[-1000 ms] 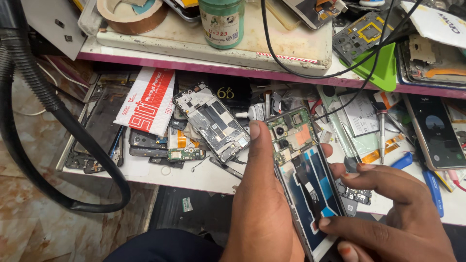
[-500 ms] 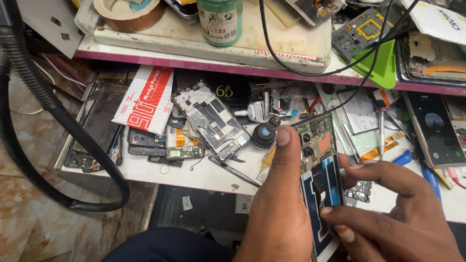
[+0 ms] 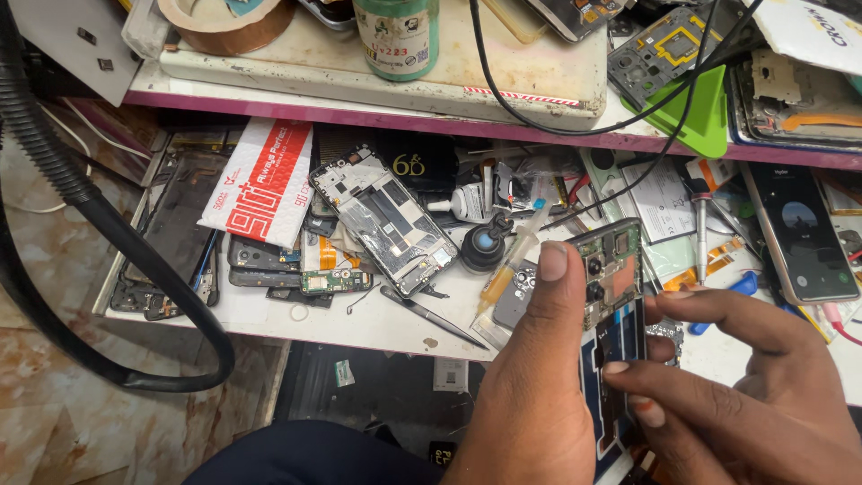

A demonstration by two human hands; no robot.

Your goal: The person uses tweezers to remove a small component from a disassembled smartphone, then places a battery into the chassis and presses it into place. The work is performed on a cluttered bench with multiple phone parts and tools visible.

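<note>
Both hands close on one opened phone (image 3: 613,305), held upright at the lower right, in front of the bench edge. Left hand (image 3: 530,386) wraps the phone's left side from behind, its thumb lying up along the edge near the camera modules. Right hand (image 3: 754,395) comes in from the right, fingertips pinched on the dark lower half of the phone's exposed inside.

Just left of the thumb a syringe (image 3: 507,274) of amber paste lies slanted on the bench (image 3: 269,314), with tweezers (image 3: 431,314) below it and a round black pot (image 3: 483,247) above. Further left lies a bare phone frame (image 3: 382,220), then a red-and-white packet (image 3: 260,184). A lit phone (image 3: 797,232) rests at the right. Above, a shelf (image 3: 359,112) carries a green bottle (image 3: 395,36) and a tape roll (image 3: 220,22).
</note>
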